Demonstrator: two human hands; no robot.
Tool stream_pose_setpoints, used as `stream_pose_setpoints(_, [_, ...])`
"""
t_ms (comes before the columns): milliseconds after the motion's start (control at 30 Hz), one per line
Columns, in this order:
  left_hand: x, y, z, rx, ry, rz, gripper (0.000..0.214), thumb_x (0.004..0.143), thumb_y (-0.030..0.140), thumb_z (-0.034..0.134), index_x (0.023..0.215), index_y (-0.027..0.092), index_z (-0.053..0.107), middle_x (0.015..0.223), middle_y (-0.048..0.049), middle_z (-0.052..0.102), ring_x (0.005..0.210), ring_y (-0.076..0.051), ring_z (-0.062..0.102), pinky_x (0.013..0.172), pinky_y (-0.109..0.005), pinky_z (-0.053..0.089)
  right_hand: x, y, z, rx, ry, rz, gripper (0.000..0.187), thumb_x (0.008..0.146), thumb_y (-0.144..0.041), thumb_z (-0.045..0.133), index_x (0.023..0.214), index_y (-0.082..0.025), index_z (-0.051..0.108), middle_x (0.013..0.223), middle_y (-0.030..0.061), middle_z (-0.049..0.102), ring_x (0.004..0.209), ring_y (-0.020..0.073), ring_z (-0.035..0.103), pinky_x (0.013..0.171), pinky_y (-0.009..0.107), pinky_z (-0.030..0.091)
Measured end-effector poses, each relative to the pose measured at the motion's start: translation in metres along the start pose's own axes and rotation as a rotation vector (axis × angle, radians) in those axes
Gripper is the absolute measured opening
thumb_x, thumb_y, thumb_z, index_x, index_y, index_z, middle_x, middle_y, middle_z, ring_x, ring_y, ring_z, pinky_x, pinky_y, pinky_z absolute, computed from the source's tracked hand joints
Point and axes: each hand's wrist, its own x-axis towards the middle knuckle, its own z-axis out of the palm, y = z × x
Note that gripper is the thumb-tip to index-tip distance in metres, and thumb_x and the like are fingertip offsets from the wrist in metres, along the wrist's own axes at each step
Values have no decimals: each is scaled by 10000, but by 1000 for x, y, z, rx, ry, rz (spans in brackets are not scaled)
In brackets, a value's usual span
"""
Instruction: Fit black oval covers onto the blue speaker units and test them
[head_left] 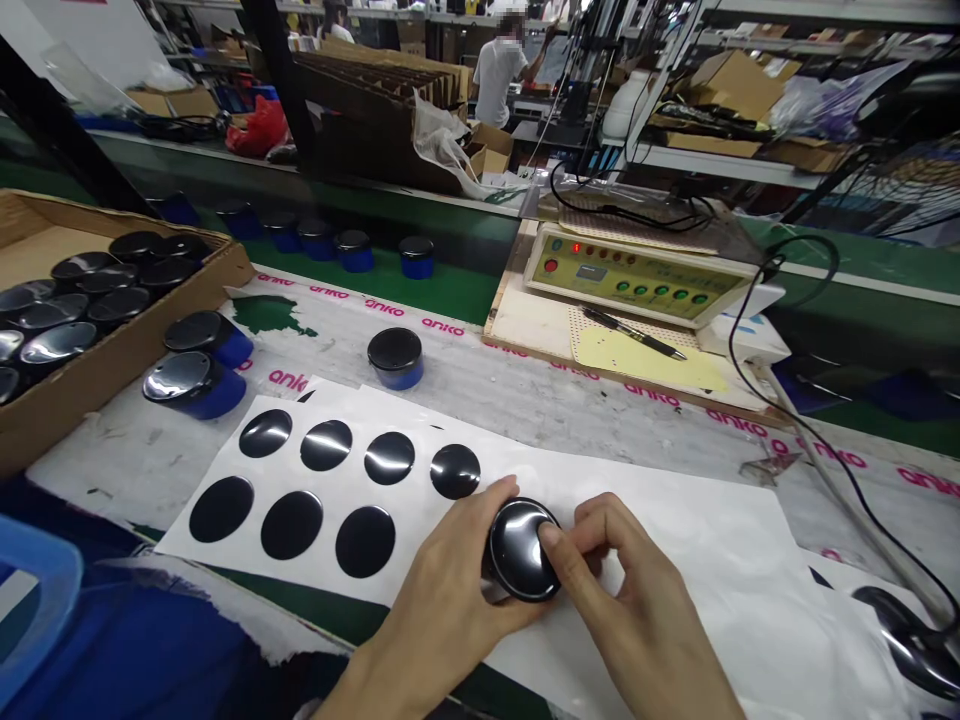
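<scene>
My left hand (450, 570) is wrapped round the side of a round black cap (523, 550), holding it over a white sticker sheet. The cap's glossy top faces up. My right hand (619, 570) has its thumb on the right part of that top, with its other fingers curled; whether a sticker lies under the thumb I cannot tell. Left of my hands, several round black stickers (365, 541) remain on the white sticker sheet (517, 470). Beyond the sheet stands another black cap with a blue side (396, 358).
At the left, a cardboard box (217, 265) holds many black caps, with two blue-sided caps (196, 385) beside it. More stand along the green surface (465, 290) behind. A control box (637, 275) and a pen (634, 333) lie at right, near a black cable (817, 430).
</scene>
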Motion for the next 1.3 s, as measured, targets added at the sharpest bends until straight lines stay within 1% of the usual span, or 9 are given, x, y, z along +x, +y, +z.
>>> stream_pose_setpoints(167, [-10, 5, -5, 300, -91, 246, 589, 883, 262, 573, 1420, 300, 335, 1368, -160, 449, 1226, -301, 520, 902, -394, 544, 19, 14, -34, -407, 24, -133, 537, 846, -615, 492, 518, -236, 300, 473, -45, 355, 394, 116, 354, 392, 264, 264])
stream_pose_setpoints(267, [7, 15, -24, 321, -145, 292, 459, 900, 246, 535, 1343, 347, 467, 1380, -132, 400, 1154, -298, 571, 834, -371, 568, 31, 21, -49, -459, 6, -253, 493, 882, -594, 454, 553, -240, 353, 485, -45, 389, 383, 117, 388, 382, 258, 290])
stream_pose_setpoints(467, [171, 18, -90, 420, 113, 114, 501, 898, 207, 558, 1375, 294, 432, 1409, -89, 295, 1224, -290, 500, 1062, -454, 376, 40, 11, -32, -543, -334, -523, 317, 968, -366, 422, 706, -214, 515, 729, 20, 574, 591, 173, 584, 515, 293, 408])
stream_pose_setpoints(567, [258, -3, -97, 439, 115, 2, 429, 897, 266, 583, 1306, 194, 472, 1349, -109, 458, 1152, -271, 537, 960, -502, 454, 45, -5, -18, -469, -430, -560, 118, 958, -252, 442, 925, -197, 542, 896, 44, 602, 801, 201, 604, 669, 321, 472])
stream_pose_setpoints(667, [300, -21, -88, 443, 95, -98, 357, 901, 315, 580, 1223, 170, 528, 1256, -94, 552, 1067, -241, 583, 880, -465, 506, 59, -17, -5, -424, -488, -691, 261, 865, -53, 433, 1085, -174, 506, 1020, 60, 590, 930, 201, 547, 817, 331, 454])
stream_pose_setpoints(800, [276, -24, -92, 430, 127, -145, 391, 894, 326, 587, 1249, 177, 515, 1318, -100, 510, 1144, -268, 538, 942, -509, 459, 86, -20, 20, -451, -574, -904, 436, 703, 34, 464, 1086, -164, 522, 1090, 63, 574, 918, 192, 471, 812, 307, 418])
stream_pose_setpoints(967, [155, -33, -96, 354, 236, -127, 608, 865, 449, 578, 1392, 245, 354, 1482, -156, 242, 1362, -366, 309, 1035, -542, 361, 103, -17, 51, -504, -620, -1063, 317, 696, -35, 524, 985, -161, 558, 1005, 77, 587, 852, 214, 413, 730, 330, 373])
stream_pose_setpoints(1067, [100, -52, -82, 310, 296, -104, 642, 901, 386, 513, 1443, 205, 220, 1458, -180, 269, 1391, -331, 273, 1070, -516, 333, 105, -20, 60, -538, -618, -1134, 267, 684, -66, 542, 932, -164, 557, 918, 73, 582, 775, 211, 398, 675, 330, 347])
stream_pose_setpoints(1300, [95, -70, -67, 274, 387, -19, 456, 925, 312, 469, 1358, 231, 355, 1338, -130, 452, 1296, -259, 423, 1064, -488, 345, 107, -35, 50, -612, -570, -1323, 192, 701, -74, 517, 861, -175, 552, 853, 64, 561, 772, 206, 424, 665, 327, 330])
